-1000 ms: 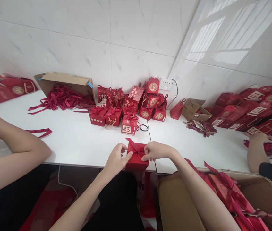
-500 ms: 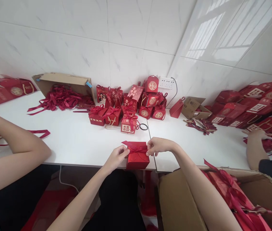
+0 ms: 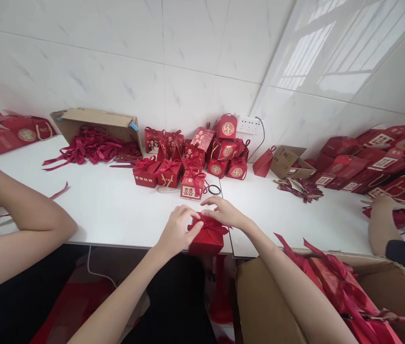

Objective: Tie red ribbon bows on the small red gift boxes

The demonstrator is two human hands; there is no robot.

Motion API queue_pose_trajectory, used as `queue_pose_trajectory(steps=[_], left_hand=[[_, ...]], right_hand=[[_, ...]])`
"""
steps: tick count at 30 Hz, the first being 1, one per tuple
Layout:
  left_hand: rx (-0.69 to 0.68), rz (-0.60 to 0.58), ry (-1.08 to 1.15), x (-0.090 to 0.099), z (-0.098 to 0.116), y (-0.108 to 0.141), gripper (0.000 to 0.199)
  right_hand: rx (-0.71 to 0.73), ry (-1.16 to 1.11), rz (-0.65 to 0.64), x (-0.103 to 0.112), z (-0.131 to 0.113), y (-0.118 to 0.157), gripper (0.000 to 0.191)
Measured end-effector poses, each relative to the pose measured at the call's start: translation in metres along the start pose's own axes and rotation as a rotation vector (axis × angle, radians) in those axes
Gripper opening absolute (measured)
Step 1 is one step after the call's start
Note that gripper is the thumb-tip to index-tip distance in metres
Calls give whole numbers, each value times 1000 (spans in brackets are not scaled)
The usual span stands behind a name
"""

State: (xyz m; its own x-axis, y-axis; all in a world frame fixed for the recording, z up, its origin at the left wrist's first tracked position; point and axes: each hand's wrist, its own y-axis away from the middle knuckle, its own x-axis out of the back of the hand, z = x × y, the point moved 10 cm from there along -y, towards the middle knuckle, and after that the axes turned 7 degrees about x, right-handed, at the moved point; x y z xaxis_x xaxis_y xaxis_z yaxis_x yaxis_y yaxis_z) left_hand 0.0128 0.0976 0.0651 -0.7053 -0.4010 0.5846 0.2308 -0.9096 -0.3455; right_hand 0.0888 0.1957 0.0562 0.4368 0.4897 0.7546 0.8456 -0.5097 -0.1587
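Note:
A small red gift box point(image 3: 206, 244) sits at the table's front edge, directly before me. Across its top runs a red ribbon point(image 3: 214, 226) tied in a bow, its right end sticking out past the box's side. At the box's left, my left hand point(image 3: 178, 230) has thumb and forefinger closed on the ribbon near the knot. My right hand point(image 3: 226, 213) reaches over the far right of the box top with fingers apart; its fingertips hover at or touch the bow's back, and contact there is hard to see.
Finished-looking red boxes point(image 3: 168, 173) stand near the wall, with a black ring point(image 3: 214, 189) before them. Loose ribbons point(image 3: 93, 147) spill from a carton at left. An open carton point(image 3: 267, 298) of beribboned boxes is at lower right. Other people's arms point(image 3: 34, 210) rest on both sides.
Both hands have moved from the ribbon's ends at the box's sides to the top, around the bow. My right hand has let go of its side and opened out.

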Motion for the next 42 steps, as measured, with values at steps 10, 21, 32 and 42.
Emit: queue_pose_trajectory(steps=[10,21,32,42], left_hand=[[-65,-153,-232,-38,6,-4,12],[-73,-215,-178,-43,10,-3,13],[-5,-258,-97,-44,4,-6,13],[10,-269,-77,-44,3,-5,14]], right_hand=[[-8,-254,3,-23,8,-1,9],[-157,-186,135,-18,23,-3,4],[-516,-212,-484,-23,61,40,47],[-337,-523,-370,-15,46,30,35]])
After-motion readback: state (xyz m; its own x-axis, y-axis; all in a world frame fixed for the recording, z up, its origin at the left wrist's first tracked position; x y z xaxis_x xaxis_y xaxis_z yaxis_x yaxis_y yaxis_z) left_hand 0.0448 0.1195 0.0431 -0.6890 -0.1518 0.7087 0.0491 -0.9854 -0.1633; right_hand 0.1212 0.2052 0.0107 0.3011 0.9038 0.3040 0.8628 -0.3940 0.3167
